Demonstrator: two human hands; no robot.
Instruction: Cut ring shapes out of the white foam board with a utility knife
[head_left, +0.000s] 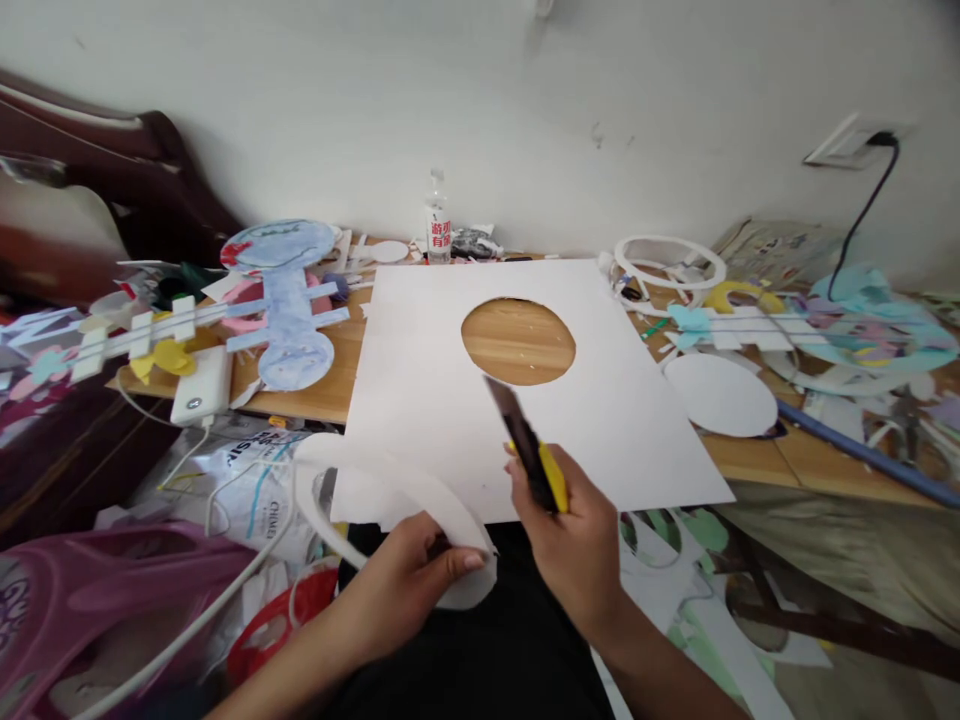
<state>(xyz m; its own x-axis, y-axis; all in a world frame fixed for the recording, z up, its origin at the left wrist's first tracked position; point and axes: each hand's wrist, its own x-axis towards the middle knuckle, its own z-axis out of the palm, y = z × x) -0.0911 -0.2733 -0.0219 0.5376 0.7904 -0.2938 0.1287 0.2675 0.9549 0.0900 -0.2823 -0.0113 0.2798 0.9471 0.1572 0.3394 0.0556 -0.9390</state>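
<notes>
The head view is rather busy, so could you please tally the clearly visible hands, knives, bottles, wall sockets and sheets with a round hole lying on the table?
Left hand and right hand: 2
Knife: 1
Bottle: 1
Wall socket: 1
Holed sheet: 1
Total: 6

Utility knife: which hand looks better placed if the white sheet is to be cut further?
Probably the right hand: it grips the utility knife, whose tip points forward over the white sheet. The left hand is occupied, pinching a curved white piece.
</notes>
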